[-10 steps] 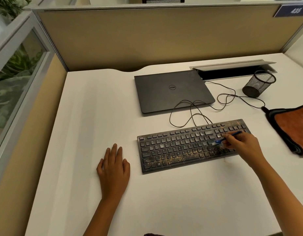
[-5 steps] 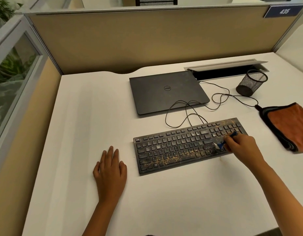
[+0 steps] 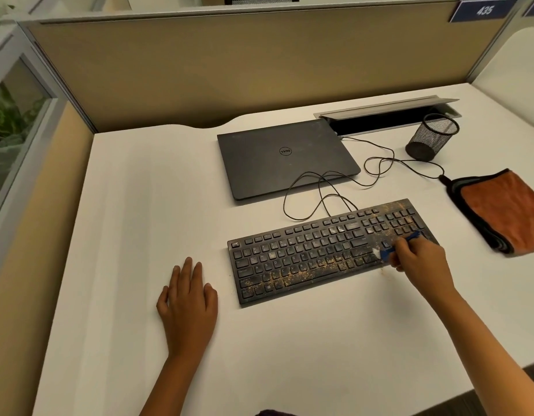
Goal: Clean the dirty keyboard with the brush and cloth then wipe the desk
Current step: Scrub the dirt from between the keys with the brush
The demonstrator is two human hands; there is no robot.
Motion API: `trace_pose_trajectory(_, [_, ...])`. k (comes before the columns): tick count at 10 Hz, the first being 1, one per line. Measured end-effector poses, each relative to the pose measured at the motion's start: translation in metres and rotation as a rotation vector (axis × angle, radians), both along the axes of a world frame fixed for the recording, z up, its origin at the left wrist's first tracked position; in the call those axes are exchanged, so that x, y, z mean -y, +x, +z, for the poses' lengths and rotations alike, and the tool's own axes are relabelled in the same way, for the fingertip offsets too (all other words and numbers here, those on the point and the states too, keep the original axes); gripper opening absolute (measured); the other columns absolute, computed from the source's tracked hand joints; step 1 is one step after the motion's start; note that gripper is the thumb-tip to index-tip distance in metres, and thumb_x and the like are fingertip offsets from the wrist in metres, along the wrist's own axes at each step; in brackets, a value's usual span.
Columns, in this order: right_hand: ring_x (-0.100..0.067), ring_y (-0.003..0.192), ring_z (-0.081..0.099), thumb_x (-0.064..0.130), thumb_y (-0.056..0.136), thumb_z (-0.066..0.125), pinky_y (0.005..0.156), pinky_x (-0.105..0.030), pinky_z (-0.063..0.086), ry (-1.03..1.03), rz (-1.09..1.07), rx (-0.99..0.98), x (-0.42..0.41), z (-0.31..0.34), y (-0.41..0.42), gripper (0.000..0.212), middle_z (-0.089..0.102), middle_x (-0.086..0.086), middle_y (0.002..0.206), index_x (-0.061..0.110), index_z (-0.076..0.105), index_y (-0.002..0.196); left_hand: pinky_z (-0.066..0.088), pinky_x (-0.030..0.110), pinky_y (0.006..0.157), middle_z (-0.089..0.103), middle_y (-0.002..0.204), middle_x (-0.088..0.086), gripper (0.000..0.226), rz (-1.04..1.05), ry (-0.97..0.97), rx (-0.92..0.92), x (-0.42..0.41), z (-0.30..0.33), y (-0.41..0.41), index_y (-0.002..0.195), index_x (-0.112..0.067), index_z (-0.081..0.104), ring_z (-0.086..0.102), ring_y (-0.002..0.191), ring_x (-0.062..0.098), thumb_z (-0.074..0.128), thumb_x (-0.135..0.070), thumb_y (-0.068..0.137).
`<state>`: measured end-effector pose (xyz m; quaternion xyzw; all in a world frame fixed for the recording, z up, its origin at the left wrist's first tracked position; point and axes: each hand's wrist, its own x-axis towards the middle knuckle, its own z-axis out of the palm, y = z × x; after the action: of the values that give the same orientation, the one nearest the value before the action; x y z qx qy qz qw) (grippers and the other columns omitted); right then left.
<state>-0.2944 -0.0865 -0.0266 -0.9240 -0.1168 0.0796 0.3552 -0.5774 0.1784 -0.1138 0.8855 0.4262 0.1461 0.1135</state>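
While our right hand (image 3: 420,261) grips the brush (image 3: 399,244) over the crumb-strewn keyboard (image 3: 304,259), left hand (image 3: 187,301) flat and open on the surface (image 3: 139,205), we judge brushing barely begun, the cloth (image 3: 506,211) untouched.

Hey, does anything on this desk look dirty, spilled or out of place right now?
Yes. The keyboard is strewn with tan crumbs, thickest along its near rows and over the number pad. It also lies askew to the desk edge. The right hand holds a blue brush on it. A small speck lies on the desk beside that hand.

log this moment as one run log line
step: brushing keyboard | right hand: grips blue brush | left hand: flat on desk
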Motion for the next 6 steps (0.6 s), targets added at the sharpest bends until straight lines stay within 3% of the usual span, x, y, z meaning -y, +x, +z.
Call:
trace_pose_trajectory(1, [-0.02,0.062,0.061,0.017,0.095,0.046,0.057,-0.03,0.048,-0.051,0.024,0.071,0.004,0.006,-0.003,0.035,0.066,-0.012,0.07,0.0,0.063,0.07,0.035,0.053,0.102,0.05,0.146,0.011,0.056,0.004,-0.002,-0.008,0.0,0.0,0.0,0.132,-0.008,0.059,0.043,0.137,0.032,0.029,-0.033,0.092])
trace_pose_trajectory(3, [-0.019,0.065,0.064,0.019,0.097,0.047,0.064,-0.035,0.053,0.019,0.028,0.039,0.008,-0.001,-0.012,0.031,0.068,-0.009,0.071,0.003,0.066,0.078,0.035,0.053,0.102,0.05,0.145,0.011,0.056,0.008,0.001,-0.005,0.001,0.0,0.0,0.132,-0.008,0.059,0.043,0.137,0.032,0.029,-0.033,0.092])
trace_pose_trajectory(4, [-0.022,0.063,0.062,0.017,0.096,0.046,0.058,-0.031,0.049,-0.035,-0.002,0.048,0.012,-0.004,-0.016,0.032,0.067,-0.012,0.07,0.002,0.064,0.075,0.034,0.053,0.102,0.05,0.146,0.011,0.056,0.007,0.001,-0.009,0.001,-0.001,0.0,0.132,-0.008,0.059,0.043,0.137,0.032,0.029,-0.033,0.092])
trace_pose_trajectory(5, [-0.026,0.065,0.06,0.017,0.096,0.048,0.055,-0.028,0.044,0.1,-0.07,0.098,0.008,0.006,-0.03,0.03,0.064,-0.011,0.068,0.001,0.063,0.075,0.034,0.053,0.103,0.05,0.146,0.011,0.056,0.007,0.005,-0.014,0.0,-0.001,0.0,0.132,-0.008,0.059,0.043,0.137,0.032,0.029,-0.033,0.092])
trace_pose_trajectory(6, [-0.026,0.064,0.059,0.017,0.096,0.05,0.057,-0.035,0.045,0.235,-0.06,0.117,-0.006,0.012,-0.046,0.025,0.063,-0.008,0.067,0.006,0.064,0.078,0.034,0.052,0.103,0.049,0.146,0.01,0.056,0.016,0.006,-0.015,0.0,-0.001,0.001,0.132,-0.009,0.059,0.043,0.137,0.031,0.029,-0.033,0.092])
